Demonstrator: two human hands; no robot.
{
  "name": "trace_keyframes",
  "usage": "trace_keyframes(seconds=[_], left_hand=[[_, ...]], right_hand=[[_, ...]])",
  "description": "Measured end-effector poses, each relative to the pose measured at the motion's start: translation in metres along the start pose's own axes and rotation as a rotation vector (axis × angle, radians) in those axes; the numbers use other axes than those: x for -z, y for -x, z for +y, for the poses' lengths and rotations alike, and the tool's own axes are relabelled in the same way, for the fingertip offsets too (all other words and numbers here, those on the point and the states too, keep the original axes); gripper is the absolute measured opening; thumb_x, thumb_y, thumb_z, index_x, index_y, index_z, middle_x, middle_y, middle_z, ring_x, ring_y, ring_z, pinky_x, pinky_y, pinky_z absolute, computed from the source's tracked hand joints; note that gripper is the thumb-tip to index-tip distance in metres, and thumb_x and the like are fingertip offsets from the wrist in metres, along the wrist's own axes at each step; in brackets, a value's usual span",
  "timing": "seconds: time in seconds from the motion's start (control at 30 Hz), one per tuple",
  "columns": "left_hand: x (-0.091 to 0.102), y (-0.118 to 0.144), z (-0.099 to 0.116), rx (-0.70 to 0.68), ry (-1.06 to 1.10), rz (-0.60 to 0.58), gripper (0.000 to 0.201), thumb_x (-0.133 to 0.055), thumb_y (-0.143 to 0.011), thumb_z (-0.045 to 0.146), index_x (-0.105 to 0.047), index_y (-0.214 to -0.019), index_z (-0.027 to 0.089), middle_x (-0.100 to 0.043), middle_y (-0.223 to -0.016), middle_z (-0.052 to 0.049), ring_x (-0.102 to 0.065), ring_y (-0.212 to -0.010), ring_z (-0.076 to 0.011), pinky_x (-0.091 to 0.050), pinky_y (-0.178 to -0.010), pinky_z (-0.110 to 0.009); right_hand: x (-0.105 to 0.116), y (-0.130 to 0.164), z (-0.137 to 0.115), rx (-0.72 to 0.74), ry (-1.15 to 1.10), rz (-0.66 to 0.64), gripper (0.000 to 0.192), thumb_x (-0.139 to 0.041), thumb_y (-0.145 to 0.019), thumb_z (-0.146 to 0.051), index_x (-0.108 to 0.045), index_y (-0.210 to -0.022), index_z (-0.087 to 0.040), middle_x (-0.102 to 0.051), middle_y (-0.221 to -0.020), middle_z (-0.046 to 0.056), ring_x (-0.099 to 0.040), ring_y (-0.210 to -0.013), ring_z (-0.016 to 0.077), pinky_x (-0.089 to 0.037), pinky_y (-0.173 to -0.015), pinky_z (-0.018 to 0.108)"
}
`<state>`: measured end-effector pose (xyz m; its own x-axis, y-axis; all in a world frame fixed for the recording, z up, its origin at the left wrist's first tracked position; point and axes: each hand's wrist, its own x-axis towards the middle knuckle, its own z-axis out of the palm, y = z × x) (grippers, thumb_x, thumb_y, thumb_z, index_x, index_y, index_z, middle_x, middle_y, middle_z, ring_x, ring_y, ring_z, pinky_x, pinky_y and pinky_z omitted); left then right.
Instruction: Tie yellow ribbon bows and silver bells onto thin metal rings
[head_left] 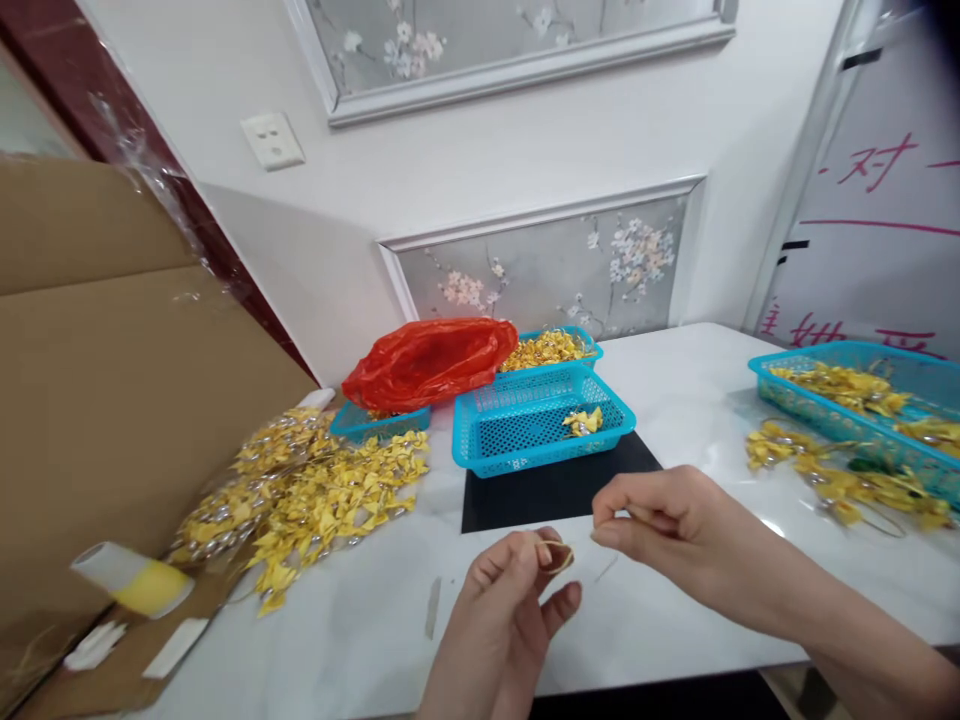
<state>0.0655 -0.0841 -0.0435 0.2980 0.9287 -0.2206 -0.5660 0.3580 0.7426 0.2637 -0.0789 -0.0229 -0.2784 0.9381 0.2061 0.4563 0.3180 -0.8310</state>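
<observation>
- Nearest of all, the left hand (504, 612) rises from the bottom edge, its thumb and forefinger pinched together on a small yellow loop (556, 555), which looks like thin thread or wire; what it is made of I cannot tell.
- Just to the right, the right hand (660, 520) comes in from the lower right, fingers curled and tips closed on a fine strand that runs toward the loop. The two hands sit close, nearly touching, above the white table (675, 400).
- Beyond the hands, a black mat (555, 490) lies flat on the table.
- On the mat's far edge stands a blue basket (540, 420), holding only a few yellow pieces (583, 422) near its right side.
- Behind it, a second blue basket (592, 345) is heaped with yellow pieces, and a red plastic bag (427, 362) lies over a third basket to the left.
- A loose pile of yellow paper pieces (315, 495) spreads across the table's left side, next to a large cardboard sheet (112, 380).
- On the cardboard's lower part lies a roll with a yellow band (135, 580), beside some white scraps.
- At the far right, another blue basket (855, 400) holds yellow pieces, with more of them strewn (832, 475) on the table just in front of it.
</observation>
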Motion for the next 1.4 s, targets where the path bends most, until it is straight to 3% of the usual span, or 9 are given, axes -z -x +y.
trace_keyframes(seconds=[0.17,0.33,0.43,0.63,0.83,1.03,1.1,1.27,1.4], left_hand=[[0.008,0.006,0.007,-0.015,0.129,0.035,0.021,-0.086,-0.068,0.030,-0.069,-0.064,0.018,-0.065,-0.100,-0.003,-0.062,-0.087,-0.0149,-0.057,-0.070,-0.027],[0.016,0.003,0.008,-0.275,-0.280,0.198,0.022,-0.084,-0.070,0.037,-0.073,-0.065,0.018,-0.063,-0.091,-0.003,-0.057,-0.074,-0.0106,-0.053,-0.065,-0.019],[0.021,-0.002,0.008,-0.390,-0.404,0.236,0.019,-0.085,-0.068,0.032,-0.074,-0.064,0.016,-0.061,-0.086,-0.001,-0.055,-0.069,-0.0090,-0.051,-0.066,-0.017],[0.024,0.001,0.007,-0.478,-0.545,0.278,0.016,-0.083,-0.071,0.031,-0.075,-0.069,0.017,-0.067,-0.083,-0.003,-0.061,-0.066,-0.0131,-0.054,-0.064,-0.023],[0.017,0.007,0.007,-0.452,-0.496,0.191,0.024,-0.074,-0.079,0.038,-0.068,-0.067,0.018,-0.065,-0.074,-0.002,-0.058,-0.063,-0.0144,-0.053,-0.061,-0.025],[0.021,0.012,0.007,-0.147,0.005,0.014,0.018,-0.080,-0.073,0.024,-0.065,-0.063,0.020,-0.066,-0.091,-0.003,-0.062,-0.101,-0.0212,-0.057,-0.083,-0.035],[0.025,0.012,0.005,-0.121,0.057,-0.002,0.018,-0.084,-0.069,0.028,-0.068,-0.064,0.022,-0.066,-0.087,0.000,-0.064,-0.104,-0.0215,-0.057,-0.087,-0.038],[0.034,0.010,0.007,-0.314,-0.368,0.067,0.021,-0.079,-0.071,0.050,-0.077,-0.067,0.029,-0.067,-0.079,0.002,-0.064,-0.070,-0.0115,-0.055,-0.069,-0.023],[0.032,0.010,0.008,-0.475,-0.705,0.064,0.011,-0.082,-0.073,0.023,-0.082,-0.062,0.025,-0.076,-0.073,-0.008,-0.068,-0.080,-0.0214,-0.052,-0.075,-0.027]], right_hand=[[-0.002,0.010,0.030,-0.065,0.075,0.051,0.035,-0.046,-0.095,-0.047,-0.059,-0.077,-0.020,-0.024,-0.056,-0.008,-0.024,-0.051,0.0100,-0.018,-0.045,0.024],[-0.001,0.020,0.039,-0.086,0.063,0.075,0.039,-0.044,-0.094,-0.054,-0.059,-0.077,-0.022,-0.020,-0.057,-0.007,-0.024,-0.051,0.0114,-0.019,-0.046,0.025],[0.000,0.023,0.037,-0.081,0.077,0.062,0.042,-0.042,-0.093,-0.057,-0.059,-0.075,-0.023,-0.023,-0.057,-0.007,-0.026,-0.051,0.0124,-0.021,-0.046,0.025],[0.001,0.027,0.036,-0.094,0.116,0.058,0.042,-0.041,-0.094,-0.057,-0.061,-0.077,-0.024,-0.039,-0.059,-0.004,-0.032,-0.054,0.0134,-0.026,-0.048,0.026],[0.002,0.029,0.040,-0.107,0.170,0.063,0.043,-0.038,-0.094,-0.058,-0.059,-0.079,-0.025,-0.040,-0.059,-0.004,-0.034,-0.055,0.0138,-0.027,-0.050,0.026],[-0.014,0.024,0.040,-0.057,0.147,0.053,0.035,-0.042,-0.096,-0.048,-0.060,-0.078,-0.023,-0.029,-0.053,-0.007,-0.029,-0.049,0.0119,-0.022,-0.046,0.025],[-0.023,0.022,0.037,-0.056,0.129,0.003,0.033,-0.043,-0.096,-0.044,-0.059,-0.076,-0.023,-0.034,-0.053,-0.006,-0.032,-0.049,0.0116,-0.023,-0.046,0.024],[-0.034,0.025,0.027,-0.001,0.131,-0.080,0.028,-0.047,-0.093,-0.035,-0.060,-0.071,-0.023,-0.050,-0.056,-0.004,-0.044,-0.051,0.0120,-0.030,-0.049,0.022],[-0.032,0.033,0.025,0.033,0.040,-0.033,0.034,-0.051,-0.090,-0.048,-0.066,-0.071,-0.024,-0.048,-0.053,-0.002,-0.042,-0.049,0.0131,-0.030,-0.045,0.023]])
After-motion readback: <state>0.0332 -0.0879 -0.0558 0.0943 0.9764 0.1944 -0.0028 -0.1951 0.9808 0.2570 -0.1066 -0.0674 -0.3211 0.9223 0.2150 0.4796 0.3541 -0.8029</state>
